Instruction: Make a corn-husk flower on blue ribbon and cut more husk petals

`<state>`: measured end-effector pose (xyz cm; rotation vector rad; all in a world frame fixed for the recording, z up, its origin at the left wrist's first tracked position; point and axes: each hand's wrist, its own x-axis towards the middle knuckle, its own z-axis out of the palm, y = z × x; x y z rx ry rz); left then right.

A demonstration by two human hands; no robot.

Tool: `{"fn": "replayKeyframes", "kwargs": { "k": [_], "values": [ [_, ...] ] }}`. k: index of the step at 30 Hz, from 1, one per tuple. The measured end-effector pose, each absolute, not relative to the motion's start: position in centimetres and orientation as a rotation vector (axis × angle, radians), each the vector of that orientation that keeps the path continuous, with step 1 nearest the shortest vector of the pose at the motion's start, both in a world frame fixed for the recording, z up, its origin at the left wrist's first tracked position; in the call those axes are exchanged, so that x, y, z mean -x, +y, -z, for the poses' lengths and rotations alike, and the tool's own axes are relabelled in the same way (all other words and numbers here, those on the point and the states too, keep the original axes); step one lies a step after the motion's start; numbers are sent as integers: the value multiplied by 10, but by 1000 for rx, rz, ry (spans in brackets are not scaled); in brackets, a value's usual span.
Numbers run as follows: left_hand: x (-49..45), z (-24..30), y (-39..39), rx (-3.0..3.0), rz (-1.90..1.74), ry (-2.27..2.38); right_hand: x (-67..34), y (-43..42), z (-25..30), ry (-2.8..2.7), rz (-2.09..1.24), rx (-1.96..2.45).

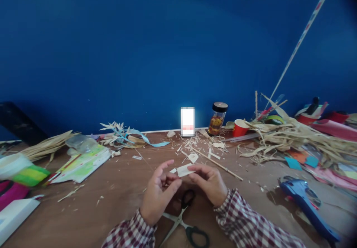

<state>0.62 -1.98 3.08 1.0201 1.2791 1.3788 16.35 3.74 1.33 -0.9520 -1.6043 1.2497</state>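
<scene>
Pinching white strip (184, 170) in right fingers (205, 170), above counter (122, 207), just beyond spread scissors (178, 221). Holding left fingers (172, 191) half curled beside its left end; cannot tell if gripping anything.

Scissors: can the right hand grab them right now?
Probably yes: the scissors lie close by the right hand with nothing on top of them, though that hand is holding a white piece.

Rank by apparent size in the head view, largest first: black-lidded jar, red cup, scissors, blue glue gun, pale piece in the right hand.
1. Blue glue gun
2. Scissors
3. Black-lidded jar
4. Red cup and pale piece: too alike to rank.
</scene>
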Motion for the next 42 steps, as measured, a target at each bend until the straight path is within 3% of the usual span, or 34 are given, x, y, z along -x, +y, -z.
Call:
{"fn": "replayKeyframes", "kwargs": {
  "k": [9,19,42],
  "values": [
    [-6,-19,-19,-1168,-1394,1517,-158,31,-14,-1534,-1435,940],
    [-9,-12,-17,-804,-1308,1325,-156,35,-5,-1393,-1613,896],
    [-17,-15,-20,-623,-1406,1289,-154,32,-10,-1343,-1576,942]
  ]
}}
